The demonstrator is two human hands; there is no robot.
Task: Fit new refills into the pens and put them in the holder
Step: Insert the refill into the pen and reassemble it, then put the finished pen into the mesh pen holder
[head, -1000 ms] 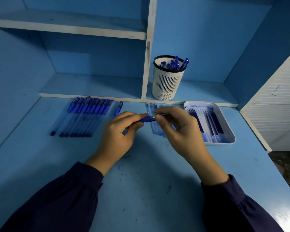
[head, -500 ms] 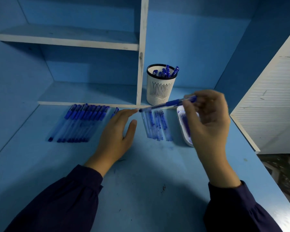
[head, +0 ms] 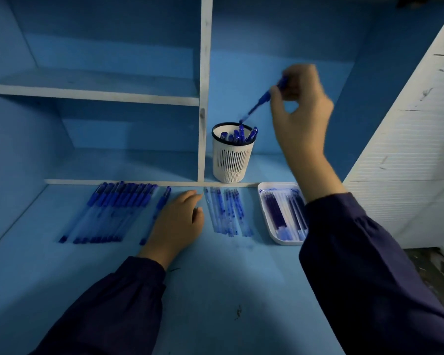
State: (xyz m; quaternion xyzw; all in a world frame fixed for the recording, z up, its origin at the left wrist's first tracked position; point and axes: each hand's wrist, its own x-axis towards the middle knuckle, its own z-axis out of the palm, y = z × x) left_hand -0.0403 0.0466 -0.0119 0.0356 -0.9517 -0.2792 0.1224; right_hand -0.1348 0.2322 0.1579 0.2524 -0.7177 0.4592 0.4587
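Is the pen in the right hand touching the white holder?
Cannot tell. In the head view the pen ends at the rim of the holder; blur hides contact or gap.

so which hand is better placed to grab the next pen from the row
Left. The left hand lies open on the desk just beside the pen row, holding nothing. The right hand is up over the holder, pinching a pen.
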